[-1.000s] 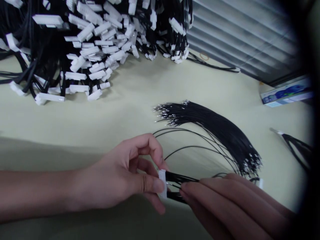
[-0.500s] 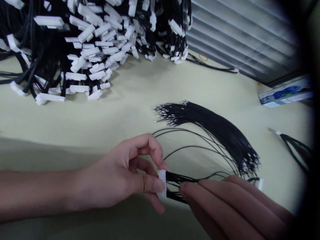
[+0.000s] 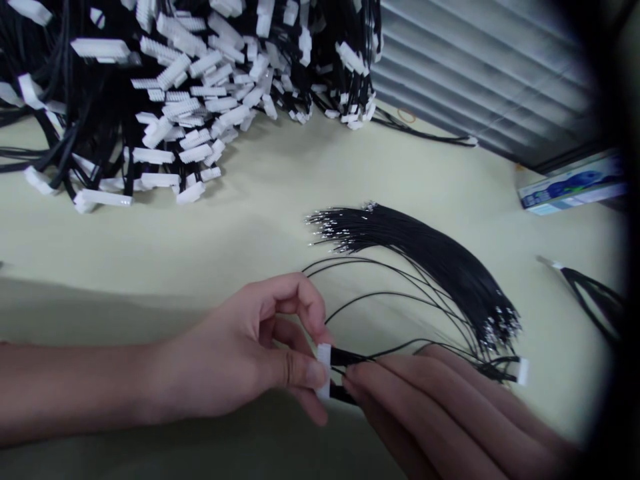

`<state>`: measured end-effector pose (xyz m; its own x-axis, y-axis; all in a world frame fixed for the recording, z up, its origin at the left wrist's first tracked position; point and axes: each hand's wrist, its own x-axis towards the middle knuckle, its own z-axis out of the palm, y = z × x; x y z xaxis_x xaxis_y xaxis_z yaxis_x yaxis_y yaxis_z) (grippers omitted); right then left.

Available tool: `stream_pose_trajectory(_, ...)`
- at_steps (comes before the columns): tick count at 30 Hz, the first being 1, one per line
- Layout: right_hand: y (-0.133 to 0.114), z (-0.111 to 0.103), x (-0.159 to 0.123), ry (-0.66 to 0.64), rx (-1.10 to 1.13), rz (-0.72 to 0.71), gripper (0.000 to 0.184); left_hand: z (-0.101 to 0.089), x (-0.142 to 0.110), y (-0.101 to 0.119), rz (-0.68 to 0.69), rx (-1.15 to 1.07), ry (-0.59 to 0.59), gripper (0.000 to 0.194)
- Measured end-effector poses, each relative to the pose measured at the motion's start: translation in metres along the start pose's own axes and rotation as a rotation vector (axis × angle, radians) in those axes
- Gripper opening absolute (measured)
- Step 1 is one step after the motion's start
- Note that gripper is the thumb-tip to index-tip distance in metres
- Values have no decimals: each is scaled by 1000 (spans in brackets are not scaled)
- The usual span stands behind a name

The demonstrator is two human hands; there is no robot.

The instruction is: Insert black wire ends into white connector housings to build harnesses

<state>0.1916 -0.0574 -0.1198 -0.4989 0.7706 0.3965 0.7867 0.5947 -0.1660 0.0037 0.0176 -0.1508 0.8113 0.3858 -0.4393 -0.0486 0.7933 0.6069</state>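
My left hand pinches a small white connector housing between thumb and fingers. Black wires run out of the housing to the right. My right hand is closed on one thin black wire, its fingertips right at the housing's face. A second white connector lies at the far end of those wires, just past my right hand. Behind both hands a bundle of loose black wires with metal crimp tips lies fanned out on the pale table.
A big heap of finished black harnesses with white connectors fills the far left. A blue and white box sits at the right by grey slatted blinds. Another harness lies at the right edge.
My right hand has slid left, bringing its wire up to the connector housing. The left hand holds still.
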Motion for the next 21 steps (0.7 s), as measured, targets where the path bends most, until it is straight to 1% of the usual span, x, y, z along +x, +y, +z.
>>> stream_pose_trajectory(3,-2,-1,-3,10,0,-12,13,0,0,0,-38,60,-13,24)
stream_pose_trajectory(4,-1,-2,-3,8,43,-22,13,0,0,0,-42,70,-13,25)
stream_pose_trajectory(5,2,-5,-3,-44,132,2,11,1,0,0,-44,75,-13,26)
stream_pose_trajectory(6,5,-8,-2,-94,269,25,10,2,-1,0,-47,82,-15,27)
stream_pose_trajectory(8,16,-13,1,-269,589,161,7,4,-3,0,-73,131,-23,27)
stream_pose_trajectory(9,23,-15,3,-325,709,234,9,4,-4,0,-89,171,-27,26)
stream_pose_trajectory(10,31,-15,5,-355,751,305,11,5,-4,-1,-102,208,-29,25)
stream_pose_trajectory(11,39,-14,6,-349,725,340,11,5,-5,-1,-111,231,-33,25)
stream_pose_trajectory(12,46,-11,7,-314,647,334,9,5,-5,0,-118,245,-35,25)
stream_pose_trajectory(14,56,-2,7,-260,461,213,12,5,-4,1,-117,226,-44,26)
stream_pose_trajectory(16,62,8,5,-296,364,82,12,5,-3,3,-109,186,-47,28)
stream_pose_trajectory(18,62,15,2,-380,287,-21,11,4,-2,5,-93,142,-47,28)
stream_pose_trajectory(20,60,18,1,-433,193,-98,13,4,-1,7,-80,94,-57,26)
stream_pose_trajectory(21,59,19,1,-442,152,-113,14,4,-1,7,-74,74,-65,25)
